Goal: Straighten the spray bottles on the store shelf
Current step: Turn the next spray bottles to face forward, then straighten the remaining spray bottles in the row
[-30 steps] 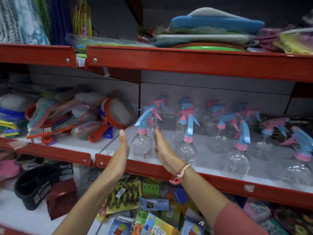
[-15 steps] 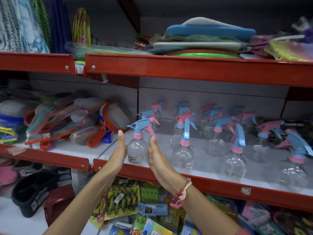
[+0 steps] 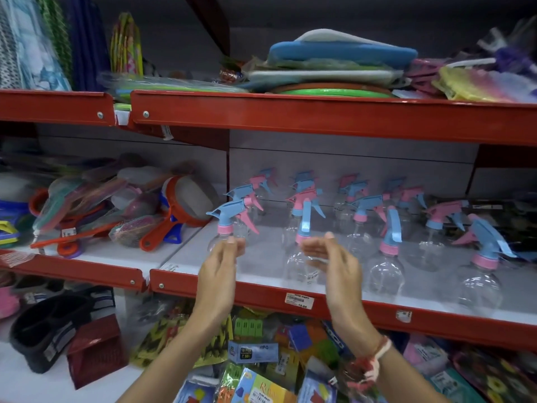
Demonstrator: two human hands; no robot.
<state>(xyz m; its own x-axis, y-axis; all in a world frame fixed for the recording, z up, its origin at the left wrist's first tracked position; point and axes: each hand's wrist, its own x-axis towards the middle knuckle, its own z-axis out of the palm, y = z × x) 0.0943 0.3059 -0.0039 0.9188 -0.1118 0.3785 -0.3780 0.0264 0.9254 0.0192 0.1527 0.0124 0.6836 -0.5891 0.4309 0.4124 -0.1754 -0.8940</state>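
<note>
Mid-straightening, judging by the row on the shelf (image 3: 261, 289). Left hand (image 3: 216, 274) cupped loosely against the end bottle (image 3: 229, 228), fingertips touching its shoulder, not closed around it. Right hand (image 3: 334, 266) open, palm inward, holding nothing, just in front of the second bottle (image 3: 302, 257). Both bottles upright, long axis vertical; end nozzle pointing left, away from the right grip. Next, probably: close on the second bottle and twist its head to match.

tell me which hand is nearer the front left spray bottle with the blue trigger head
Left. The left hand is right at the front left spray bottle, fingertips against its clear body. The right hand is off to its right, open in front of the next bottle.
</note>
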